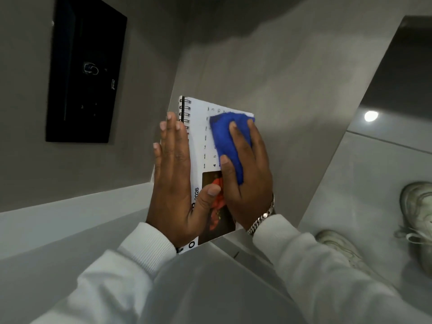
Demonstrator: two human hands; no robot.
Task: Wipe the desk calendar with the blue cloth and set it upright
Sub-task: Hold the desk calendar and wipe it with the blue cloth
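Under the flat left hand [174, 181], calendar [198, 136]; right hand [245, 169] presses cloth [225, 141].

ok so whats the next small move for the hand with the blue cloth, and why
Probably slide the right hand and fuzzy blue cloth down toward the photo end of the white spiral-bound desk calendar; the cloth covers only the date grid, and the flat left hand steadies it.

Black panel [86, 71]: flat, rectangular, glossy; on the grey wall, well left of the fingers and above them; small round fitting near its middle.
Bench [268, 73]: grey, matt; stretches beyond and right of the fingers.
Floor [374, 174]: pale, glossy tiles, far right of the fingers; one bright light reflection.
Shoes [418, 213]: two, off-white, laced; on the floor, lower right.
Bracelet [263, 217]: silver chain links.
Sleeves [149, 244]: white, ribbed cuffs.
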